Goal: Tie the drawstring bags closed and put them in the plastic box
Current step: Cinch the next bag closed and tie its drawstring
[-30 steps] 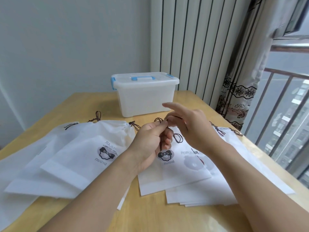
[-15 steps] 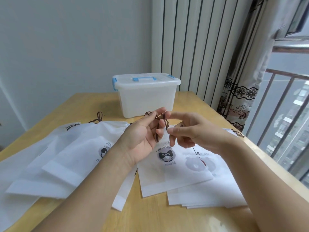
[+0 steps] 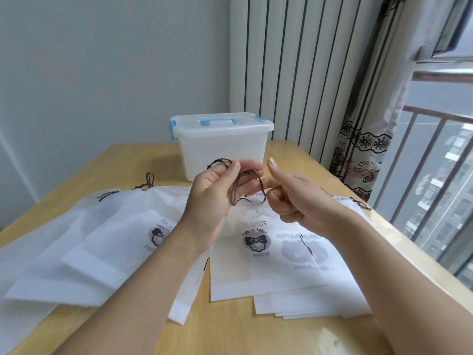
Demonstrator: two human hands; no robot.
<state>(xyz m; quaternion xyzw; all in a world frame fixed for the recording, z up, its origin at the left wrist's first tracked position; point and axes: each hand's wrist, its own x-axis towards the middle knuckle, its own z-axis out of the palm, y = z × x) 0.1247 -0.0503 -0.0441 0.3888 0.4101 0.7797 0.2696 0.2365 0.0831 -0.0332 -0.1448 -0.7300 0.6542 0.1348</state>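
1. Far left: a spread of white bags lying flat and overlapping on the wooden table, dark cords showing at their far edges.
2. Left of centre: left hand raised above the bags, thumb and fingertips pinching the brown drawstring, a loop of it draped over the fingers.
3. Centre, beneath the hands: white bag with a bow print, its gathered far end lifted toward the hands by the drawstring, the near end resting on the table.
4. Far centre: lidded plastic box with blue handle and clips, standing on the table beyond the hands, well apart from the bags.
5. Right of centre: right hand with fingers curled, thumb raised, gripping the other strand of the drawstring just beside the left hand.
6. Right: more white bags stacked under the printed one.
7. Far right: curtain and balcony railing.
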